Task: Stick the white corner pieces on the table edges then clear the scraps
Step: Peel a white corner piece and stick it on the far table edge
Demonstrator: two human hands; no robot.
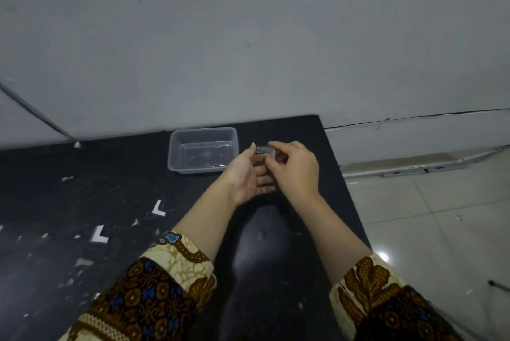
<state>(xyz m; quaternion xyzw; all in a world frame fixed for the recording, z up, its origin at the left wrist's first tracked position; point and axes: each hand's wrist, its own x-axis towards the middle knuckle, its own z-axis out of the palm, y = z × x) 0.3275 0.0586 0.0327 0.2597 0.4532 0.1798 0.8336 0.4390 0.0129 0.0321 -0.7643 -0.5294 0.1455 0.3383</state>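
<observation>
Both hands meet above the black table (276, 258) near its far right corner. My left hand (249, 175) and my right hand (294, 168) together pinch a small clear-and-white corner piece (263, 151) between their fingertips. Two white L-shaped corner pieces lie flat on the table to the left, one (158, 209) nearer the hands and the other (98, 235) closer to me. Several small white scraps (67, 178) are scattered over the left part of the table.
An empty clear plastic container (176, 153) stands by the wall, just left of the hands. The table's right edge (347, 189) drops to a tiled floor (427, 216). A grey wall (248, 37) backs the table.
</observation>
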